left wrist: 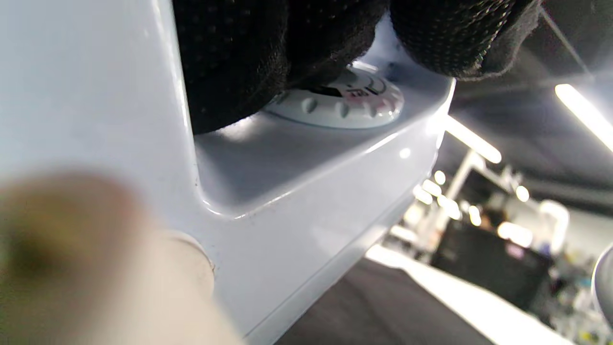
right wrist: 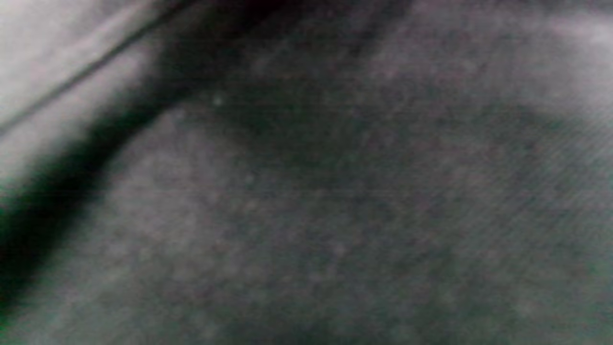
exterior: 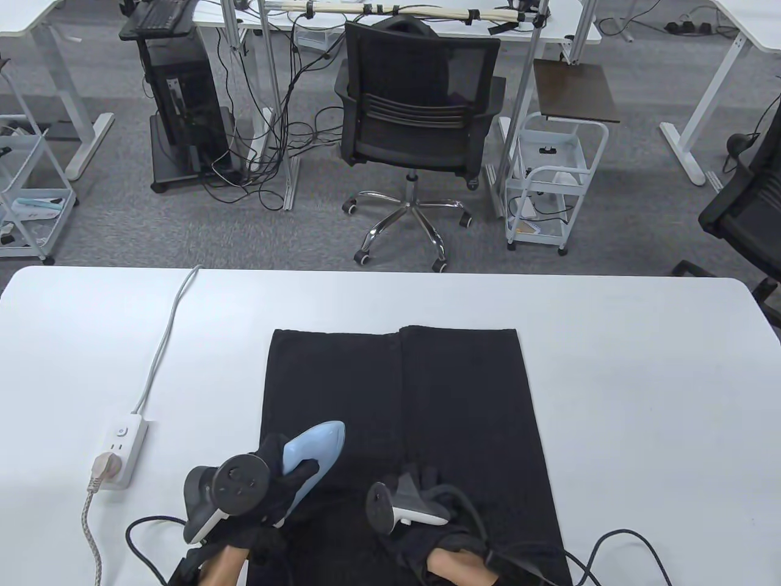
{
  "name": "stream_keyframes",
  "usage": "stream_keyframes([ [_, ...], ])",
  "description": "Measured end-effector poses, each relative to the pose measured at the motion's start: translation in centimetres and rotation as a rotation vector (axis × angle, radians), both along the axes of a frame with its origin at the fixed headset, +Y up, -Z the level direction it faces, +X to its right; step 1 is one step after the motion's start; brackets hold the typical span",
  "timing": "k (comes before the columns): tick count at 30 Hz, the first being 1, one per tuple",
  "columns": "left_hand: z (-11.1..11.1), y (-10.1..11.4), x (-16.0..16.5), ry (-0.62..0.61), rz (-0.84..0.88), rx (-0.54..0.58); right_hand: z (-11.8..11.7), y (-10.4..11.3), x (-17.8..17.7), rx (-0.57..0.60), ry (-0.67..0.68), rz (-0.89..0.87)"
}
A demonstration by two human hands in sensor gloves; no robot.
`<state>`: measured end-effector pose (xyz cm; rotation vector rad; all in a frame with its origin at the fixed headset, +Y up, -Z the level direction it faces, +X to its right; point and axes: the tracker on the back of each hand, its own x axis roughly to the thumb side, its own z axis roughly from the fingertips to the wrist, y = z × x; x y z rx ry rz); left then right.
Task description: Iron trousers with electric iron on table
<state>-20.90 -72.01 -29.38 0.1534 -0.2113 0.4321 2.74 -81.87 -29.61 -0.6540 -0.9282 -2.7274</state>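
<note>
White table | left hand fingers curled round iron | right hand flat on trousers

Free room and obstacles. The white counter lies bare to the right of and beyond the flat black trousers. On the left, a white power strip with a beige plug and a grey cable running to the far edge bar the way. Near the front edge, the pale blue electric iron and both gloved hands occupy the trousers' near end; black cables loop at either side.
</note>
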Motion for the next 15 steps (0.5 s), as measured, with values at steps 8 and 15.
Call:
stream_keyframes([
  [8, 0.1, -1.3, 4.5, -0.119, -0.319, -0.099, -1.7, 2.1, 1.4, 0.271, -0.049, -0.161],
  [15, -3.0, -3.9, 8.1, -0.137, -0.567, -0.267, -2.9, -0.6, 2.6, 0.07, -0.087, -0.15],
])
